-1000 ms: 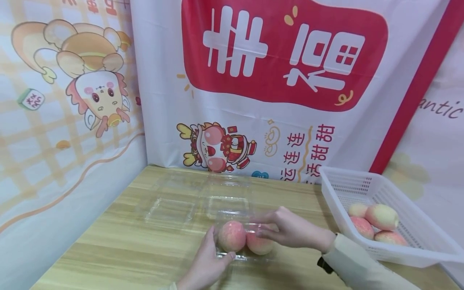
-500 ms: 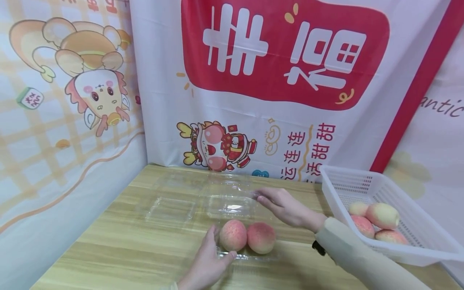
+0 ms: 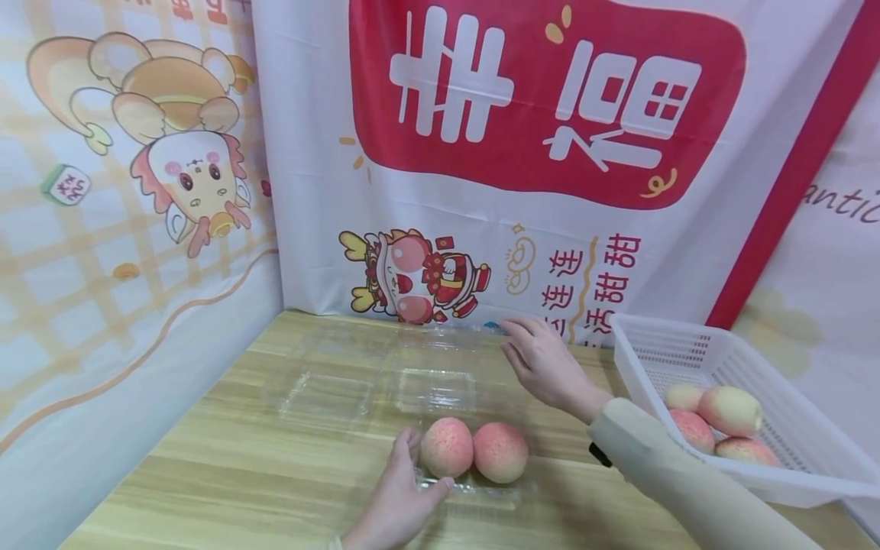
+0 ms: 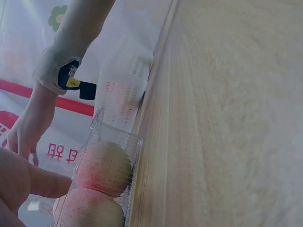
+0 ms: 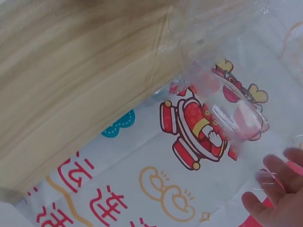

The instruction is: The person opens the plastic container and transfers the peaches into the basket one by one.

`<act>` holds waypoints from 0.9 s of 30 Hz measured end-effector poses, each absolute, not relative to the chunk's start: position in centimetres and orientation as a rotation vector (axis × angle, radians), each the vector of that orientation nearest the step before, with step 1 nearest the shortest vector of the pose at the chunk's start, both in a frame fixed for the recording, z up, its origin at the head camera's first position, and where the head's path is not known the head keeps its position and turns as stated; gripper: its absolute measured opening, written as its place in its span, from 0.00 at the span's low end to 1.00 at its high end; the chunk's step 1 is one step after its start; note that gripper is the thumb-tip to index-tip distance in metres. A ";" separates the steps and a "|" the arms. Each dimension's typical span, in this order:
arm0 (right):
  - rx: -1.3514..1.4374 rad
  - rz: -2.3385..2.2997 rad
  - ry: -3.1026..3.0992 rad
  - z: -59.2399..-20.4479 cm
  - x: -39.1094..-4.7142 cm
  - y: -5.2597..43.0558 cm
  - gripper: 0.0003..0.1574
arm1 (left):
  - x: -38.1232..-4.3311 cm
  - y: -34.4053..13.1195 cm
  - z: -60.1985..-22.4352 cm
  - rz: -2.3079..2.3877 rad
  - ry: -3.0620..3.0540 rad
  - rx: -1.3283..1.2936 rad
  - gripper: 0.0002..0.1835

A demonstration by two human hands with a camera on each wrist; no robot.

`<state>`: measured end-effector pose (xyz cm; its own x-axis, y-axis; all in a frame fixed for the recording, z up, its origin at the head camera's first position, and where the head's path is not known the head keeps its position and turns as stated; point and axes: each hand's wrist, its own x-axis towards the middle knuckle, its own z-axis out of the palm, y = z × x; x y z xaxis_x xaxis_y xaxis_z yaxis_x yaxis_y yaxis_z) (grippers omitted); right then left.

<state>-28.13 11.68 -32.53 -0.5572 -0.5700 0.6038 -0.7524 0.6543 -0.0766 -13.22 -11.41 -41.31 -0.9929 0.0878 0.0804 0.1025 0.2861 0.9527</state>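
Note:
Two pink-and-cream peaches (image 3: 500, 452) sit side by side in a clear plastic clamshell box (image 3: 481, 489) at the front of the table. My left hand (image 3: 402, 493) grips the box's left side, thumb at the front edge. In the left wrist view, the thumb (image 4: 49, 183) meets the box rim beside the peaches (image 4: 104, 168). Farther back and higher, my right hand (image 3: 546, 367) is at the edge of the raised clear lid. In the right wrist view, thin plastic glints cross the fingertips (image 5: 270, 177), and the lid (image 5: 227, 118) shines over the printed cloth.
Behind the peaches, two more clear plastic boxes (image 3: 326, 396) lie opened out on the wooden table (image 3: 227, 451). A white slotted basket (image 3: 646, 382) with several peaches (image 3: 729, 410) stands at the right. Printed cloths (image 3: 309, 153) hang along the back and left.
My right hand has moved from over the peaches up and away to the back, swinging the clear lid open and uncovering both peaches. The left hand has stayed at the box.

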 end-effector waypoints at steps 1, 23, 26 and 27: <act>1.003 0.472 -2.337 -32.7 -28.1 11.8 0.25 | -13.2 -11.4 -41.3 -1.867 -2.511 -0.185 0.53; 0.648 0.995 -2.125 -32.7 -24.6 11.0 0.36 | -13.3 -11.5 -41.5 -1.939 -2.497 -0.213 0.52; 0.657 1.031 -2.104 -32.8 -23.9 11.0 0.35 | -13.3 -11.5 -41.5 -1.944 -2.494 -0.209 0.53; 0.661 1.050 -2.102 -32.9 -23.7 10.9 0.35 | -13.3 -11.5 -41.5 -1.940 -2.495 -0.206 0.52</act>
